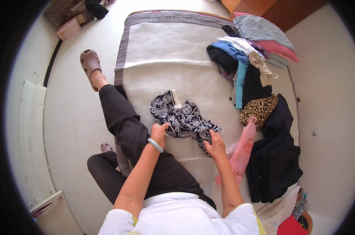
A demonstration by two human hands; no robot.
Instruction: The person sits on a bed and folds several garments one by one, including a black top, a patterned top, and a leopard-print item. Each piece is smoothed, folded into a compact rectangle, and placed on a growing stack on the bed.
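A black-and-white patterned garment (184, 119) lies crumpled on the pale mattress (171, 44), with a white band or tag (176, 100) at its far edge. At its near left corner, my left hand (159, 134) pinches the cloth between thumb and fingers; a pale bangle (156, 145) circles that wrist. My right hand (216, 144) grips the bunched right end, where a narrow part of the fabric hangs below the fingers. Some of the garment's underside is hidden by its folds.
Right of the garment lie a pink plastic bag (243, 149), a leopard-print cloth (258, 110) and folded dark clothes (273, 170). Farther back are piled clothes (239, 55) and pillows (265, 32) against the wall. My legs (127, 126) rest along the mattress's left edge.
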